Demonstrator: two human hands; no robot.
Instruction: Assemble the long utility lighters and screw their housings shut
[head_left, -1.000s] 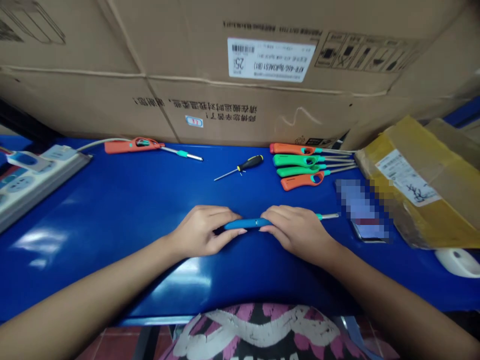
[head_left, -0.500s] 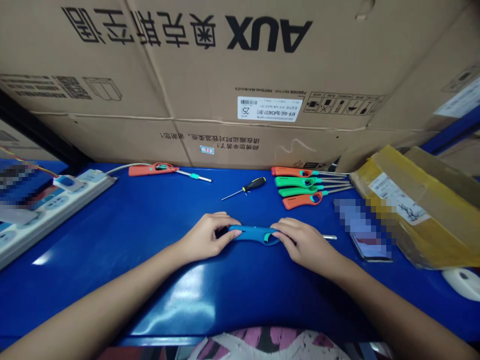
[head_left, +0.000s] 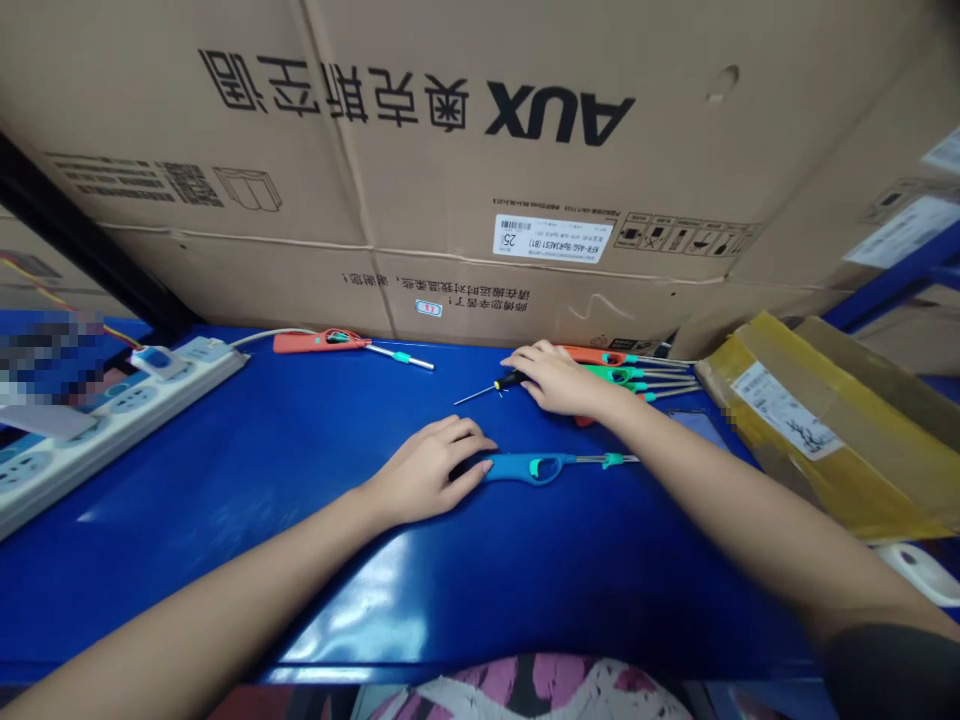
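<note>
Left fingers (head_left: 463, 438) curl over blue lighter (head_left: 534, 466); right fingers (head_left: 527, 362), spread, touch screwdriver (head_left: 507, 381).

Blue table (head_left: 225, 470), blue lighter (head_left: 536, 465), screwdriver (head_left: 489, 388), maybe mouse (head_left: 921, 570)

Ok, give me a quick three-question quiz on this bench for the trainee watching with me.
1. True or false: the right hand rests on the blue lighter.
2. What does the left hand grip? A) the power strip B) the butt end of the blue lighter C) the yellow package
3. Name the tool whose handle the right hand's fingers touch.

Key
1. False: it is apart from that lighter, up by the stacked lighters.
2. B.
3. The screwdriver.
</note>
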